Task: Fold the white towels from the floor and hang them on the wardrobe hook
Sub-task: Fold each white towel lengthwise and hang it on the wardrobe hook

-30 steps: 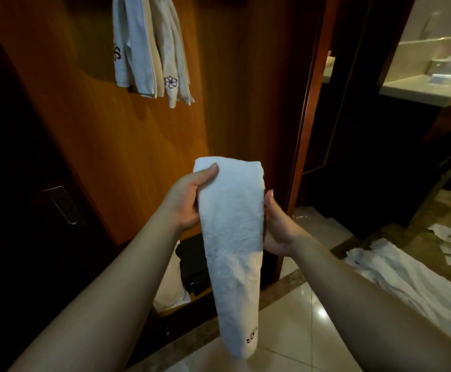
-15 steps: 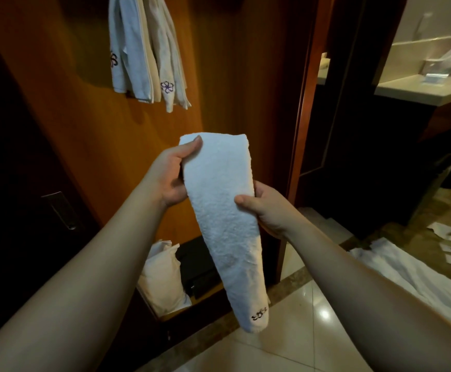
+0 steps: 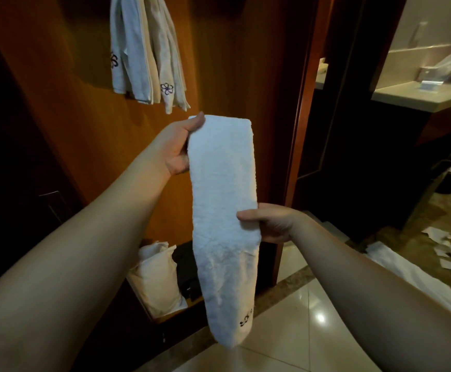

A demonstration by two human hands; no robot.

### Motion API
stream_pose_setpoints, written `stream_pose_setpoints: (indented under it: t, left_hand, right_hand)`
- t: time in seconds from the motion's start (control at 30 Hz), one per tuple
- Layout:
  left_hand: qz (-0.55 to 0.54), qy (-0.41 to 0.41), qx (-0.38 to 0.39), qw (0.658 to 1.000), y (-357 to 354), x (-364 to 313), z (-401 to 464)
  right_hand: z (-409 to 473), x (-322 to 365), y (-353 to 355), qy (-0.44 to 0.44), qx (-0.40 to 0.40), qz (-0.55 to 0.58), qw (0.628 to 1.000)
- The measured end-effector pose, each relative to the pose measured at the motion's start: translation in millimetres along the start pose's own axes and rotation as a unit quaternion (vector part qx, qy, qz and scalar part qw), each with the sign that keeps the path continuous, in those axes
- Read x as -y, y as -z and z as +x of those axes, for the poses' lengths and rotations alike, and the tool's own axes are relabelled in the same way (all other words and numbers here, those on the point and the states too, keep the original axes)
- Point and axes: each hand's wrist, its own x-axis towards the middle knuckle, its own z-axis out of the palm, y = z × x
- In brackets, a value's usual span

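Before wardrobe, hands [image 3: 174,149] [image 3: 270,224] pinching folded white towel [image 3: 224,210]

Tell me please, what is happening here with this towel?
A person is holding a white towel, folded into a long narrow strip, up in front of a wooden wardrobe panel. The left hand pinches its top corner, and the right hand grips its edge lower down. Several towels already hang above. More white cloth lies on the floor at the right.
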Motion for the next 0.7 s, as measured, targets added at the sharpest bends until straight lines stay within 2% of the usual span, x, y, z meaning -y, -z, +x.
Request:
stream_pose_setpoints:
  t: [0.2, 0.33, 0.43, 0.47, 0.53, 0.6, 0.7]
  left_hand:
    - [-0.067, 0.022, -0.014, 0.997, 29, 20, 22]
    - [-0.073, 0.080, 0.077, 0.991, 57, 65, 23]
    - [-0.071, 0.119, 0.162, 0.977, 63, 106, 7]
    - [-0.042, 0.112, 0.166, 0.979, 63, 119, 3]
    - [0.082, 0.078, 0.115, 0.987, 62, 139, -4]
    - [0.195, 0.056, 0.102, 0.974, 61, 151, -7]
    - [0.196, 0.077, 0.115, 0.971, 64, 159, -8]
  right_hand:
    - [0, 20, -5, 0.063, -0.041, 0.009, 0.997]
    - [-1, 44, 1, 0.117, -0.139, 0.058, 0.982]
    - [-1, 60, 6, 0.168, -0.183, 0.126, 0.960]
    - [-1, 63, 8, 0.180, -0.194, 0.146, 0.953]
    - [-1, 66, 11, 0.186, -0.220, 0.166, 0.943]
    - [-1, 68, 12, 0.182, -0.240, 0.163, 0.939]
    - [1, 73, 10, 0.184, -0.252, 0.145, 0.939]
